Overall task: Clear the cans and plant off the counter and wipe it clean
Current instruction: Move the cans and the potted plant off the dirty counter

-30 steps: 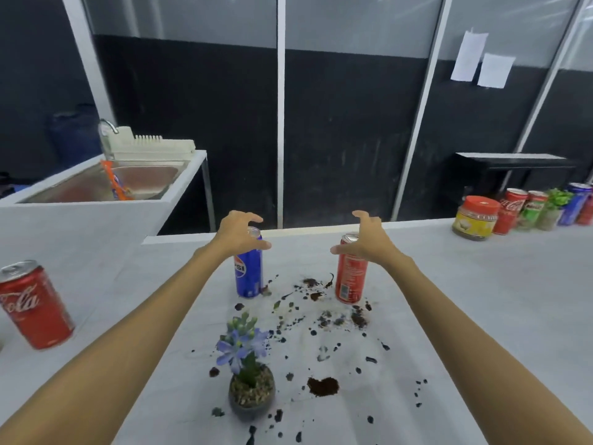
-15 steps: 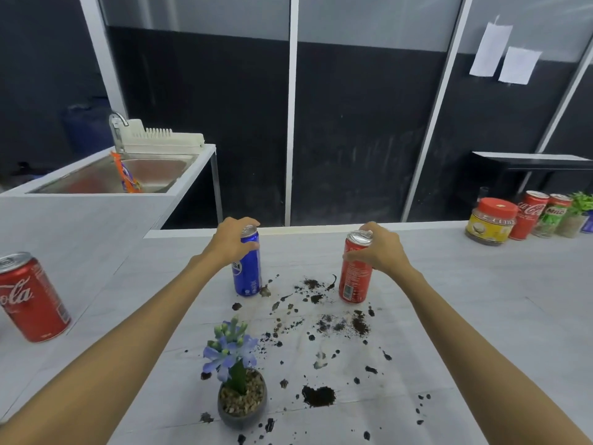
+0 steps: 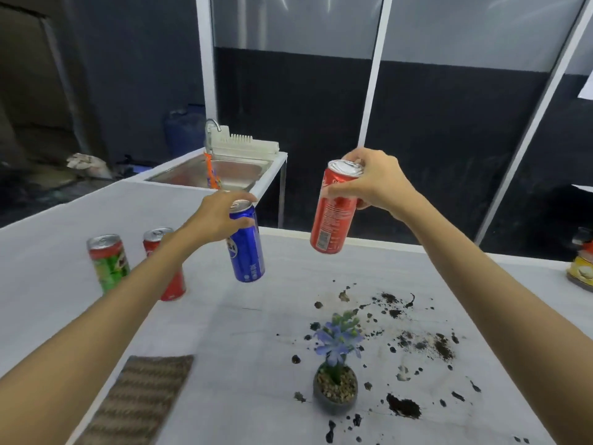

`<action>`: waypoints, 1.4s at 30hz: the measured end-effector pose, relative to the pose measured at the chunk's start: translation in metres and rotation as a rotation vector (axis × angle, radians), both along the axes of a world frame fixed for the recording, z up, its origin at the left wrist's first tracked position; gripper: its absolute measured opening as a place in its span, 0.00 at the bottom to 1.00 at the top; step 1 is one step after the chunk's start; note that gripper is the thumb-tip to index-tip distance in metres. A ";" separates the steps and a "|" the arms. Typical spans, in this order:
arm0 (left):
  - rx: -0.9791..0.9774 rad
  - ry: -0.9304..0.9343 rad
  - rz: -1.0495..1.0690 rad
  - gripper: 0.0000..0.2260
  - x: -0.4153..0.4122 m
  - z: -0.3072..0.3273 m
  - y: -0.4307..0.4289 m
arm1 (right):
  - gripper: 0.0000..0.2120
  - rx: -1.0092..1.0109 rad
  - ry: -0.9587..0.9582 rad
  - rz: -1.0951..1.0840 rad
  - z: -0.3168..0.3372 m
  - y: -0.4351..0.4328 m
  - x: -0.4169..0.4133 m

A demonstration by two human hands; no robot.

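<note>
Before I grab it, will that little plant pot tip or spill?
The plant pot looks squat and round-bottomed, so it probably rocks if pushed. Loose pebbles fill it to the rim and may spill if tilted. The flower stands tall, likely making it top-heavy.

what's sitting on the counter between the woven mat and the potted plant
Nothing stands there. In the head view the counter between the woven mat and the potted plant is bare white, apart from a few dirt specks close to the pot.

Jar (image 3: 582,268) cut off at right edge
</note>
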State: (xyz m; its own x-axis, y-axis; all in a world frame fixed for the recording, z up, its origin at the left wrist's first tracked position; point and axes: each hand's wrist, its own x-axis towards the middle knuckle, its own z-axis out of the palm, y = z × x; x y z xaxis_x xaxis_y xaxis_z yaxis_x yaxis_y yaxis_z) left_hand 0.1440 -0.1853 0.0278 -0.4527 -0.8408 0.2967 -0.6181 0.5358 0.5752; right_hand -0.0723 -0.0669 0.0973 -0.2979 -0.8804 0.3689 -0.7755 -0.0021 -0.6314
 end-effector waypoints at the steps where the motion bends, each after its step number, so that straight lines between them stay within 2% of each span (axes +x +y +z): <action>1: -0.005 -0.005 0.026 0.20 0.021 0.001 -0.002 | 0.25 0.010 0.009 0.040 0.002 -0.008 0.021; 4: -0.006 -0.020 0.115 0.19 0.084 -0.001 -0.008 | 0.25 0.070 0.015 0.148 0.002 -0.030 0.082; 9: 0.044 -0.099 0.268 0.19 0.172 -0.016 -0.014 | 0.21 0.170 -0.055 0.300 -0.020 -0.062 0.168; 15: 0.111 -0.123 0.349 0.19 0.243 -0.041 -0.017 | 0.27 0.297 -0.067 0.337 -0.077 -0.104 0.245; 23: 0.148 -0.039 0.338 0.20 0.263 -0.065 -0.018 | 0.28 0.323 -0.029 0.311 -0.135 -0.131 0.278; 27: 0.119 0.006 0.362 0.21 0.254 -0.069 -0.010 | 0.39 0.287 -0.094 0.302 -0.147 -0.126 0.273; 30: 0.025 -0.078 0.366 0.24 0.238 -0.066 0.000 | 0.47 0.245 -0.194 0.322 -0.152 -0.104 0.264; 32: -0.066 -0.122 0.338 0.25 0.223 -0.064 0.012 | 0.43 0.185 -0.239 0.304 -0.160 -0.077 0.254; 36: -0.124 -0.041 0.205 0.24 0.182 -0.078 0.058 | 0.23 0.057 -0.332 0.269 -0.185 0.002 0.227; 38: -0.072 -0.024 0.134 0.24 0.156 -0.097 0.088 | 0.14 0.029 -0.401 0.248 -0.200 0.048 0.210; 42: 0.092 -0.064 -0.011 0.25 0.102 -0.141 0.145 | 0.09 0.037 -0.428 0.147 -0.225 0.135 0.175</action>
State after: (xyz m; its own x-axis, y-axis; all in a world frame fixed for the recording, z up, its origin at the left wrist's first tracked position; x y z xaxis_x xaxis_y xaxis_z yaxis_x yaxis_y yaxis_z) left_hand 0.2460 -0.0399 -0.1131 -0.4779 -0.8580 0.1883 -0.6494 0.4894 0.5820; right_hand 0.1028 0.0684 -0.1272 -0.2878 -0.9349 0.2076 -0.4378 -0.0644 -0.8967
